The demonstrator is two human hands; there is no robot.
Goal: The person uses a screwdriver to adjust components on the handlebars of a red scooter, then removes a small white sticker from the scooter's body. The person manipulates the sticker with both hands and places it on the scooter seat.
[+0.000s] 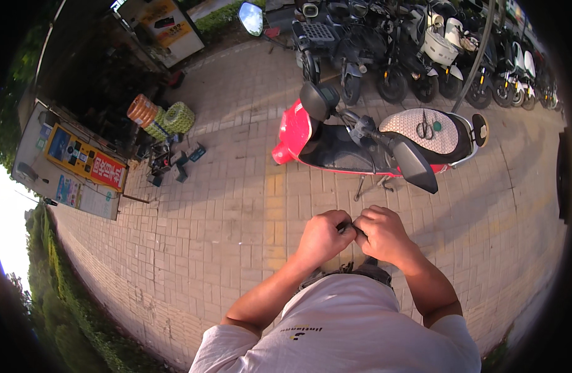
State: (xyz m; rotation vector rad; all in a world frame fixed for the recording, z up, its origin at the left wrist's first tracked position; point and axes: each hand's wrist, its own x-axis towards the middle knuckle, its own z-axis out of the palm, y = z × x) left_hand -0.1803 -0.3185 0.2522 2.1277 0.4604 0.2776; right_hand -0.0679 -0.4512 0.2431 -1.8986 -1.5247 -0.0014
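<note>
My left hand (pixel 325 238) and my right hand (pixel 383 234) meet in front of my waist, fingers curled in and knuckles almost touching. Something small and dark shows between them, mostly hidden by the fingers; I cannot tell what it is. Beyond my hands a red scooter (pixel 294 128) is parked side-on, its front to the left. On its pale patterned seat (pixel 401 122) lie dark-handled scissors (pixel 425 128) and, beside them, a small round green thing (pixel 437 125). A black scooter mirror (pixel 414 165) sticks out toward me, nearest to my right hand.
Several parked scooters (pixel 394 81) line the far side, with a leaning pole (pixel 478 56) before them. At left stand a sign-covered stall panel (pixel 81 163), orange coils (pixel 144 110), a yellow-green bundle (pixel 179 117) and dark tools (pixel 180 163) on the brick paving (pixel 205 230).
</note>
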